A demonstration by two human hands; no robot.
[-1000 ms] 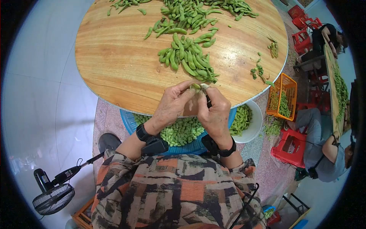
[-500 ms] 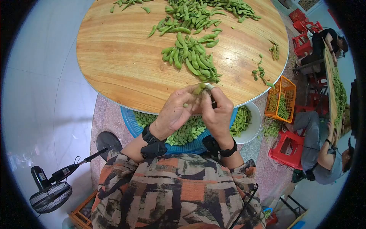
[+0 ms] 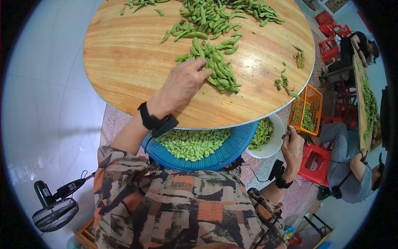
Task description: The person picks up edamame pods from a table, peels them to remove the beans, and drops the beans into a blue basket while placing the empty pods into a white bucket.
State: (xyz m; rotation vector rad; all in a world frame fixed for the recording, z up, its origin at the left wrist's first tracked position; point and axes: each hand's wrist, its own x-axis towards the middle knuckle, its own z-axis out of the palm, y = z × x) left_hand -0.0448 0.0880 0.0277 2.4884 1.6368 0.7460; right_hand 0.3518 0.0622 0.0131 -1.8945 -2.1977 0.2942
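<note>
My left hand [image 3: 184, 85] reaches over the round wooden table [image 3: 132, 62], its fingertips on the near pile of green bean pods [image 3: 219, 68]. Those fingers are bent into the pods, and whether they grip one is hidden. Off the table's right front edge, beside the white bucket [image 3: 275, 143], is my right hand [image 3: 293, 146]. Its fingers are curled together near a small dark thing too unclear to name. A blue basin [image 3: 226, 157] of shelled beans [image 3: 190, 145] sits below the table edge in front of me.
An orange crate [image 3: 314, 97] with pods and a red stool [image 3: 314, 164] stand at the right. Two people sit beyond them at another table [image 3: 360, 103] with pods. A fan [image 3: 55, 213] is at the lower left. More pods [image 3: 207, 18] lie at the table's far side.
My hands were together over the basin holding a pod. My left hand has moved forward to the pile, and my right hand has moved right, past the white bucket.
</note>
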